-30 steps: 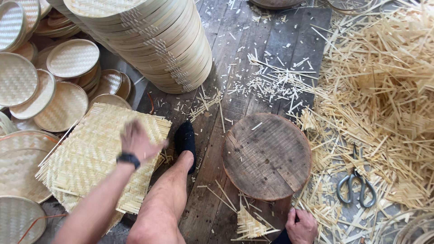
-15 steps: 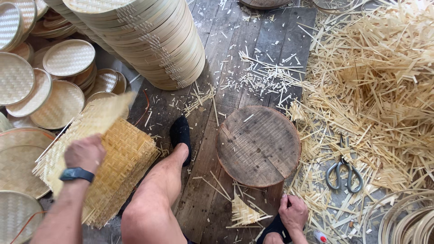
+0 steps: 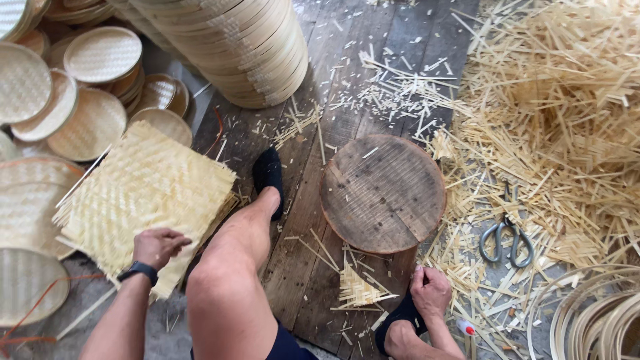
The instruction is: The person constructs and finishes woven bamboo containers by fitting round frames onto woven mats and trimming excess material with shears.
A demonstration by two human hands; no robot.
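Observation:
My left hand (image 3: 157, 245) grips the near edge of a square woven bamboo mat (image 3: 143, 193) that lies flat on the floor at the left, on top of more mats. A dark watch sits on that wrist. My right hand (image 3: 431, 291) is low at the right, fingers curled by my right foot, next to loose bamboo strips; whether it holds anything is unclear. A round worn wooden block (image 3: 383, 192) stands between my legs. My left leg stretches forward in a black sock (image 3: 268, 175).
A tall stack of round bamboo trays (image 3: 233, 40) stands at the back. Round woven lids (image 3: 100, 55) lie at the left. A big heap of bamboo offcuts (image 3: 560, 113) fills the right, with scissors (image 3: 505, 239) on it. Bent bamboo hoops (image 3: 593, 313) sit at the lower right.
The mat, lifted and folded in my left hand half a second ago, now lies flat on the pile. My right hand has stayed low by my right foot.

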